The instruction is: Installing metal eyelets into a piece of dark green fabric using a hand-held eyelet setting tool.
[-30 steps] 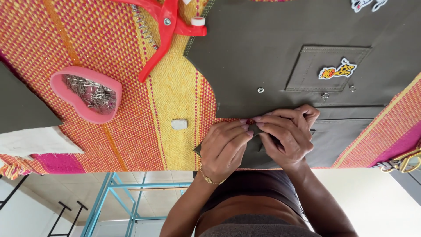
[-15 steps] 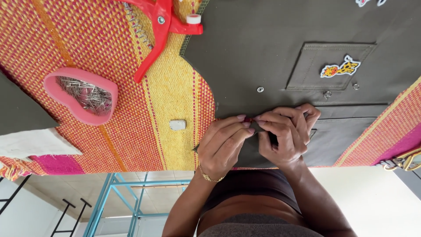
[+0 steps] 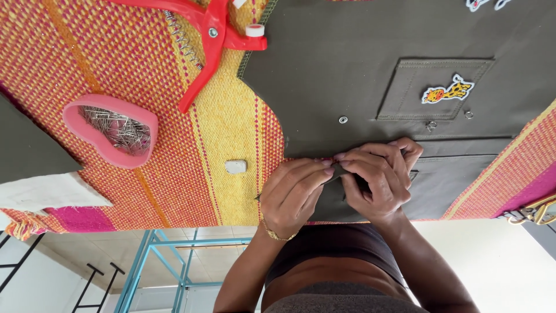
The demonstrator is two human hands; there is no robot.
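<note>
Far left: a dark grey fabric piece (image 3: 23,148) is lying over a white fabric piece (image 3: 49,191) at the counter edge. The counter (image 3: 116,75) is showing under a woven orange-yellow-pink cloth. Just right of those, a pink heart-shaped dish (image 3: 110,136) full of steel pins is sitting on the weave. Beyond it, at the far edge, red snap pliers (image 3: 200,29) with a coil spring are lying with a white cap at the head. A small white block (image 3: 236,167), maybe chalk, is resting on the yellow stripe, just left of the hands.

Centre: the olive garment (image 3: 359,64) is spreading across the right half of the counter, its near hem running right through both hands. The left hand (image 3: 295,194), wearing a gold bracelet, is pinching the hem edge from the left, fingertips closed on the fabric. The right hand (image 3: 376,179) is gripping the same hem fold from the right, fingers curled over it, clamped. Both hands are touching each other at the fingertips, on one spot of the hem. Something reddish is showing at the pinch point; too small to tell what.

Right: a patch pocket (image 3: 434,90) with a giraffe appliqué (image 3: 447,91) is sitting beyond the right hand, metal snaps (image 3: 343,120) near it. At the far right edge, a brass-coloured metal clasp (image 3: 536,211) is poking in.
</note>
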